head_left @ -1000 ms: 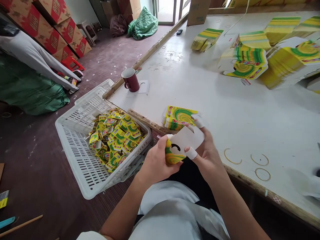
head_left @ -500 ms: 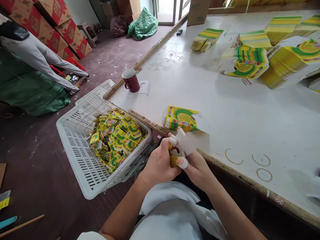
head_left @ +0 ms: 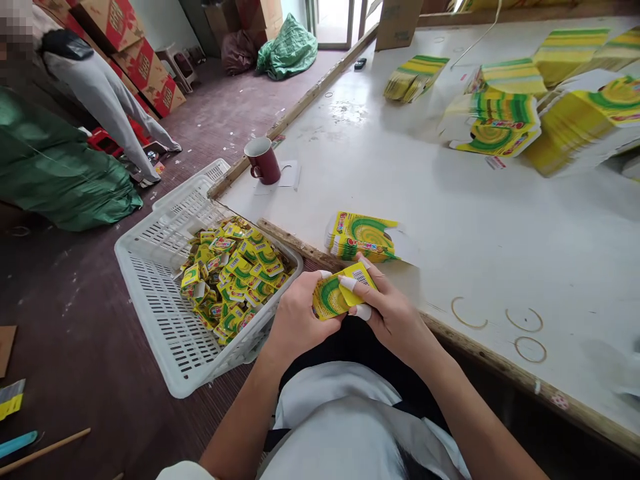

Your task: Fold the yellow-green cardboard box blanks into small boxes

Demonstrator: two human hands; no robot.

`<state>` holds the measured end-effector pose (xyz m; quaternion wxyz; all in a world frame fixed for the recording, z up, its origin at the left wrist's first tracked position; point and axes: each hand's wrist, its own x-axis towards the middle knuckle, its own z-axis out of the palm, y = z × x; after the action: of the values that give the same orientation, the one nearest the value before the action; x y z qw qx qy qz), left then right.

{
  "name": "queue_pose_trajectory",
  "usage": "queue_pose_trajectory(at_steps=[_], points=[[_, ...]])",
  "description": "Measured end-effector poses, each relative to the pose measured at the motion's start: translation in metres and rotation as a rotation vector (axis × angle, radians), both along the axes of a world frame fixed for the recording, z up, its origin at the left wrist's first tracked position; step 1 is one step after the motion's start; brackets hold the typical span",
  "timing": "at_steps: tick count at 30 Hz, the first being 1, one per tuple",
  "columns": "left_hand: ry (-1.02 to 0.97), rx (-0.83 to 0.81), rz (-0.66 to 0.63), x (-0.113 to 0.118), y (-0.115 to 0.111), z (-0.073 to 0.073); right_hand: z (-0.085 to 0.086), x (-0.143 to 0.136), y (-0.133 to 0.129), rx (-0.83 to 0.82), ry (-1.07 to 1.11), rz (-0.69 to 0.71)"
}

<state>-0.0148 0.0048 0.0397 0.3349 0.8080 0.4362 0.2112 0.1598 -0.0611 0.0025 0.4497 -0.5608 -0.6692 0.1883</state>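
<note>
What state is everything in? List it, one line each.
Left hand: closed on the small carton
Right hand: gripping its barcode end
Small carton: held in both hands
White crate: part filled with yellow cartons
Carton stack: lying flat
Mug: upright
Yellowish bands: loose
Far green sack: slumped

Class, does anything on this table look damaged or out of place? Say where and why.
Yes. Beyond the maroon mug, a patch of the white tabletop looks scuffed, unlike its surroundings. Right of the right hand, two thin tan bands form open curves near a closed ring, so they may be snapped.
</note>
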Motion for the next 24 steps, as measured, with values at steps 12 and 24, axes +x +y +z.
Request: queue_pose_trajectory(at_steps=[12, 24], points=[[0.040, 0.036, -0.052, 0.003, 0.009, 0.011, 0.008, 0.005, 0.005, -0.106, 0.207, -0.018], [-0.028, 0.277, 0.620, -0.064, 0.048, -0.018, -0.005, 0.052, 0.044, -0.100, -0.223, -0.581]])
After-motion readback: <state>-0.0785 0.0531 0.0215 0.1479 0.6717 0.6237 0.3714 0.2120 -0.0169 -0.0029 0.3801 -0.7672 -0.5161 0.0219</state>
